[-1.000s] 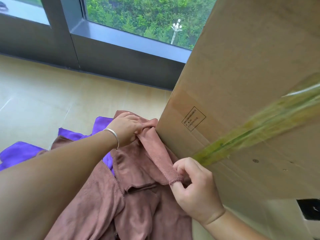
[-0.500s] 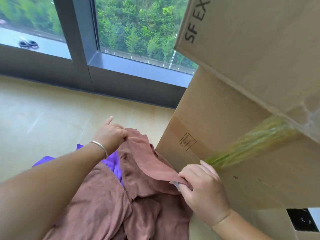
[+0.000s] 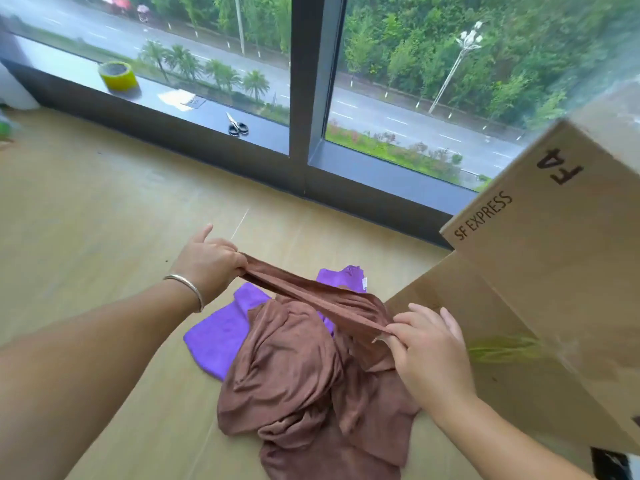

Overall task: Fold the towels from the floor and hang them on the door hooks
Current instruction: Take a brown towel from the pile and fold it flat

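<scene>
Brown towel (image 3: pixel 304 368) is seen from the head view, heaped on the floor (image 3: pixel 86 220) over a purple towel (image 3: pixel 221 336). One edge is pinched taut between the left hand (image 3: pixel 207 263) and right hand (image 3: pixel 427 344). Loose folds could be dragged unevenly, or the cardboard box (image 3: pixel 540 289) beside them brushed.

What I can't make out from the head camera

The purple towel (image 3: pixel 221 337) is half buried under the brown towel (image 3: pixel 298 368), whose lower hem runs off the bottom edge. I see only 1 corner of the cardboard box (image 3: pixel 554 271); the right edge cuts the rest, and its top is smeared by blur. My right hand (image 3: pixel 429 355) hides the pinched towel corner. The paper on the windowsill (image 3: pixel 180 98) is too small to read.
</scene>
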Action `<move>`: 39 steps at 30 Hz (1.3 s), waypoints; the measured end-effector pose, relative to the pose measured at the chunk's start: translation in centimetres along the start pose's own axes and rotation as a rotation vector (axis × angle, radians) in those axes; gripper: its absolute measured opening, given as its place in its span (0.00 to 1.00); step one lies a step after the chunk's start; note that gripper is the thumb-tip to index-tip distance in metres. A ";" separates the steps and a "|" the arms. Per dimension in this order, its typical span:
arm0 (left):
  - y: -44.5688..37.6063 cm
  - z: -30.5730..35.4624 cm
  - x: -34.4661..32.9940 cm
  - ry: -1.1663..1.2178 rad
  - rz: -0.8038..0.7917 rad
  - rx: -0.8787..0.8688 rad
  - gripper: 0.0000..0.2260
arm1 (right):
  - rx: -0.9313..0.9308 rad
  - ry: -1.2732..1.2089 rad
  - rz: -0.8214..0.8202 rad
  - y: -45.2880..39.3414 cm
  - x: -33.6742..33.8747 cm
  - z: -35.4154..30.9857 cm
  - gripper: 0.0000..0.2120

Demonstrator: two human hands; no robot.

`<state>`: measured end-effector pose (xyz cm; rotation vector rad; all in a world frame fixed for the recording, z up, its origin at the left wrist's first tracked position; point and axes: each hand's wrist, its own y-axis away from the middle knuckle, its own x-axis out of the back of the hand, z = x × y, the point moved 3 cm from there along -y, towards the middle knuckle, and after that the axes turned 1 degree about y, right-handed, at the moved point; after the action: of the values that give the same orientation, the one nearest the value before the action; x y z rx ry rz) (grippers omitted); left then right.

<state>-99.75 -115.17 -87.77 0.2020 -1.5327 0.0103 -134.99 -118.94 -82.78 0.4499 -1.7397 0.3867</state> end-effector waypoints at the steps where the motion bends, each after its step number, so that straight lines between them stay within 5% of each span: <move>1: 1.2 -1.3 1.3 -0.018 -0.031 0.025 0.06 | 0.020 -0.005 -0.010 -0.5 1.2 -1.4 0.06; 15: 22.3 -20.7 20.5 -0.267 -0.216 0.443 0.14 | 0.431 -0.067 -0.018 -8.1 14.7 -27.8 0.02; 26: 45.9 -33.3 30.0 -0.140 -0.055 0.826 0.11 | 0.794 -0.049 -0.049 -6.2 19.1 -53.2 0.07; 33: 60.3 -32.1 29.2 0.054 0.196 1.012 0.08 | 0.928 -0.044 -0.154 0.0 16.8 -62.3 0.10; 39: 66.0 -24.0 22.3 0.137 0.283 1.119 0.04 | 1.005 0.078 -0.300 6.2 10.6 -60.0 0.13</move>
<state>-83.81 -49.60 -58.08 0.8405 -1.2595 1.0959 -89.22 -85.29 -60.03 1.3658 -1.2674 1.0381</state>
